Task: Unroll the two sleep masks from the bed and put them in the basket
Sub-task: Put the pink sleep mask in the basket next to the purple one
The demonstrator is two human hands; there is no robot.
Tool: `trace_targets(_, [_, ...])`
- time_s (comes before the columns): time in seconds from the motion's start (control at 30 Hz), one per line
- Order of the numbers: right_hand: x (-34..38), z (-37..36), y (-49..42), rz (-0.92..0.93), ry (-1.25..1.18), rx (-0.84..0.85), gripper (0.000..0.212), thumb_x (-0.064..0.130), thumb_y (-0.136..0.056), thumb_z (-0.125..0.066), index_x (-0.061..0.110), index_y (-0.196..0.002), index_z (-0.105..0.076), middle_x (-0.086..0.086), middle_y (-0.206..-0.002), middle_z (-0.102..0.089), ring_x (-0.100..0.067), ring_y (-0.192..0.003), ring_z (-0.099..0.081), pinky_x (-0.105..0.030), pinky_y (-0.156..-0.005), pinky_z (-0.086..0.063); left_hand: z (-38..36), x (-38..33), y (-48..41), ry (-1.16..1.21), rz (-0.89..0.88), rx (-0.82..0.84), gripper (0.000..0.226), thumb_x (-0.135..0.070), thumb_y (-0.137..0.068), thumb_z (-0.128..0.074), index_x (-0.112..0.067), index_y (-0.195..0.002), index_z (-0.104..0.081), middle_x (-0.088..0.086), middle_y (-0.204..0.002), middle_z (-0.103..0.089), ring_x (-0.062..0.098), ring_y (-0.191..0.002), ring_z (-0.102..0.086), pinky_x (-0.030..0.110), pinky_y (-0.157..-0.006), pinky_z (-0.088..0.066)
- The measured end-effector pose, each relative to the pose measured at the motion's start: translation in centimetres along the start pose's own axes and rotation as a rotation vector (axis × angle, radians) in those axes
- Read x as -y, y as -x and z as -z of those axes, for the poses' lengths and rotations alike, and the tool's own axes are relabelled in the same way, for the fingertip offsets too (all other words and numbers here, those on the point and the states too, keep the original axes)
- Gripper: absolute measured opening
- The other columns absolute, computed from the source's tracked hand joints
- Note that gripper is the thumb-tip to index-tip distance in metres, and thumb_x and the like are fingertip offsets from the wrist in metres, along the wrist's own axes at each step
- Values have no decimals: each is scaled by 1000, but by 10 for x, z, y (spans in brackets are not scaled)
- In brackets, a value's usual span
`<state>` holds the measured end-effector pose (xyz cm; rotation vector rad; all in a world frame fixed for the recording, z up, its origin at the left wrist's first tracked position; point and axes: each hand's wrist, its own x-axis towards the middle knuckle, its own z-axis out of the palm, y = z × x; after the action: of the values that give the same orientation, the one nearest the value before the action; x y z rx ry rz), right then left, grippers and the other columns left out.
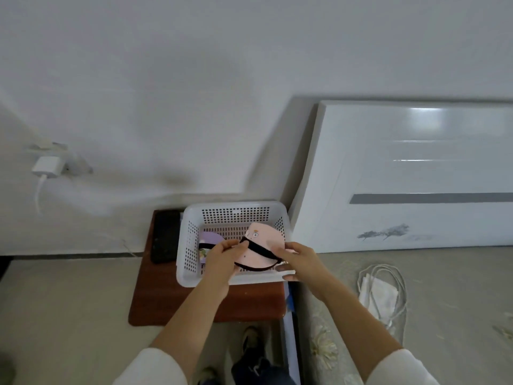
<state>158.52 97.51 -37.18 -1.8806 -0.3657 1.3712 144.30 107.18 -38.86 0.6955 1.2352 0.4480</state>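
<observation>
A white perforated plastic basket stands on a reddish-brown stool. A pink sleep mask with a black strap is held flat over the basket's inside by both hands. My left hand pinches the strap and the mask's left end. My right hand grips the mask's right end at the basket's front right corner. A purple sleep mask lies inside the basket at the left, partly hidden by my left hand.
A black phone lies on the stool left of the basket. The bed with a white headboard is at the right, with a coiled white cable on it. A charger is plugged into the wall at the left.
</observation>
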Motion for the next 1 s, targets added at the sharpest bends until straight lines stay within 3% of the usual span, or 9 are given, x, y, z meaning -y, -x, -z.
trace_targets(0.13, [-6, -3, -24, -38, -73, -83, 22, 9, -80, -71, 5, -101, -66, -8, -78, -71, -17, -66, -67, -23, -58, -52, -3, 8, -17, -12, 48, -54, 29, -11, -83, -68, -8, -110, -58, 7, -100, -64, 14, -83, -60, 26, -68, -50])
trace_targets(0.23, [-7, -7, -44, -62, -50, -116, 7, 6, -79, -71, 10, -83, -66, -6, -71, -68, -14, -61, -62, -21, -55, -48, 6, 19, -31, -330, -102, -139, 38, -18, -83, -68, -8, -118, -55, 6, -109, -66, 14, -87, -61, 19, -66, -47])
trace_targets(0.3, [-8, -9, -59, -83, -22, -112, 13, 3, -79, -70, 12, -75, -63, -6, -67, -66, -13, -56, -59, -19, -50, -48, 20, 27, -39, -648, -251, -253, 46, -25, -84, -67, -9, -124, -51, 6, -120, -61, 18, -104, -58, 21, -80, -45])
trace_targets(0.37, [-10, -13, -73, -124, -2, -102, 15, -2, -78, -69, 9, -73, -61, -8, -65, -64, -14, -51, -57, -17, -45, -50, 40, 32, -45, -880, -369, -342, 56, -32, -82, -68, -9, -129, -48, 11, -132, -53, 25, -122, -48, 33, -96, -43])
trace_targets(0.5, [-18, -25, -101, -182, 62, -92, 8, -4, -80, -65, 1, -86, -62, -12, -65, -63, -18, -51, -57, -29, -54, -54, 82, 36, -51, -1169, -315, -388, 83, -41, -79, -69, -8, -144, -28, 21, -155, -19, 37, -143, -16, 49, -115, -27])
trace_targets(0.73, [-22, -45, -135, -195, 172, -92, 7, 0, -85, -55, 4, -86, -60, -13, -66, -60, -22, -58, -54, -35, -64, -47, 110, 51, -57, -1123, -129, -236, 113, -53, -76, -67, -5, -150, 2, 13, -160, -5, 30, -147, -6, 44, -120, -18])
trace_targets(0.9, [-24, -49, -148, -202, 248, -89, 13, -4, -87, -51, 5, -83, -60, -10, -63, -57, -20, -56, -52, -31, -55, -45, 107, 55, -60, -1113, -123, -244, 117, -52, -74, -69, -5, -150, 7, 12, -161, 1, 29, -147, -5, 43, -119, -20])
trace_targets(1.0, [-30, -51, -153, -201, 295, -92, 22, -6, -86, -49, 9, -83, -65, -12, -67, -60, -26, -63, -54, -35, -61, -48, 107, 55, -61, -1132, -113, -250, 118, -53, -73, -69, -6, -150, 7, 11, -161, 1, 28, -148, -6, 43, -119, -23])
